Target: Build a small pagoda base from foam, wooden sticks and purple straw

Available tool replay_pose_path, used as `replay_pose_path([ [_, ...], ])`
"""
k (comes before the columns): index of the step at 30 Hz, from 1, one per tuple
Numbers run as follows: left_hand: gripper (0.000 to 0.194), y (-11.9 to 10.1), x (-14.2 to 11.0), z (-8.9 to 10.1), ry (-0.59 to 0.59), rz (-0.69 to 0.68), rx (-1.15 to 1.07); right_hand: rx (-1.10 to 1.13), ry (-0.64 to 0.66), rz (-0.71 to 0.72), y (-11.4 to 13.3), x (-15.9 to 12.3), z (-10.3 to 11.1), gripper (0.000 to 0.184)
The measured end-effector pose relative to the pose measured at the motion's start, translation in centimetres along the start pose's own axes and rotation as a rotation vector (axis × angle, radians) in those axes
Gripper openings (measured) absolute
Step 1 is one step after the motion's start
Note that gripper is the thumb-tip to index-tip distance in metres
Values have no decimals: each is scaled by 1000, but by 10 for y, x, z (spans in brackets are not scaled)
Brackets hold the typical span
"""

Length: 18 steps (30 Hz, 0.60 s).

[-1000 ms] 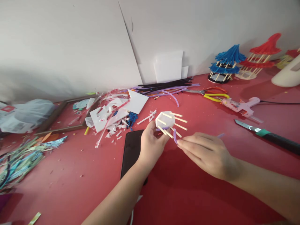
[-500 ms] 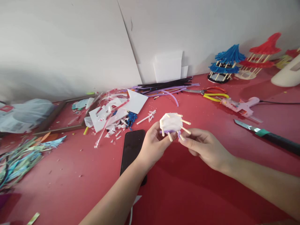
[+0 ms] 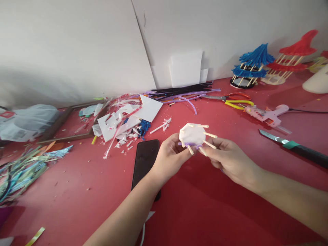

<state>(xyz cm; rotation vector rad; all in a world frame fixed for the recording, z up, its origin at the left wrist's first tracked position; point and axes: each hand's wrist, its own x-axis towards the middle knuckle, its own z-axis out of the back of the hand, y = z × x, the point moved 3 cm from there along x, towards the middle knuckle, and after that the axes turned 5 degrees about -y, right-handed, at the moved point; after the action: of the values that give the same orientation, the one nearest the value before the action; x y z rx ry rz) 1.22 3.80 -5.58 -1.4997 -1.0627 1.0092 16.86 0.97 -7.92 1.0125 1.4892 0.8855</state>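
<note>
My left hand (image 3: 170, 159) grips a small white hexagonal foam piece (image 3: 191, 134) with several thin wooden sticks poking out of it. A purple pipe cleaner (image 3: 188, 144) runs along the piece's lower edge. My right hand (image 3: 230, 160) is closed on the right end of that purple strand, pinching it against the piece under the sticks. Both hands hover just above the red table (image 3: 205, 205), near its middle. A black phone (image 3: 145, 162) lies flat just left of my left wrist.
White foam scraps (image 3: 123, 121) and a brown frame (image 3: 69, 126) lie at the back left. Black and purple strands (image 3: 184, 94), pliers (image 3: 235, 100), a pink glue gun (image 3: 269, 114) and a green-handled knife (image 3: 294, 147) lie right. Blue (image 3: 249, 65) and red (image 3: 292, 58) pavilion models stand by the wall.
The foam piece turned so its flat face points up, and my right hand drew in against it, pressing the purple strand along its edge. Both hands drifted slightly right.
</note>
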Motion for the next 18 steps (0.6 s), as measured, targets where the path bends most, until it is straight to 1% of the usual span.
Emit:
replay_pose_path([
  [3, 18, 1, -1, 1, 11, 29, -15, -30, -65, 30, 2, -1, 3, 34],
  [7, 15, 3, -1, 4, 13, 65, -56, -180, -138, 211, 12, -5, 5, 30],
  [9, 16, 3, 0, 5, 12, 58, -66, -272, -144, 278, 17, -7, 4, 26],
  [11, 17, 3, 0, 5, 12, 30, -62, -334, -130, 286, 20, -8, 3, 23],
  [14, 18, 2, 0, 3, 4, -1, -37, -373, -86, 262, 22, -8, 2, 25],
  [18, 26, 0, 0, 0, 4, -28, -10, -333, -65, 205, 18, -5, 4, 30],
])
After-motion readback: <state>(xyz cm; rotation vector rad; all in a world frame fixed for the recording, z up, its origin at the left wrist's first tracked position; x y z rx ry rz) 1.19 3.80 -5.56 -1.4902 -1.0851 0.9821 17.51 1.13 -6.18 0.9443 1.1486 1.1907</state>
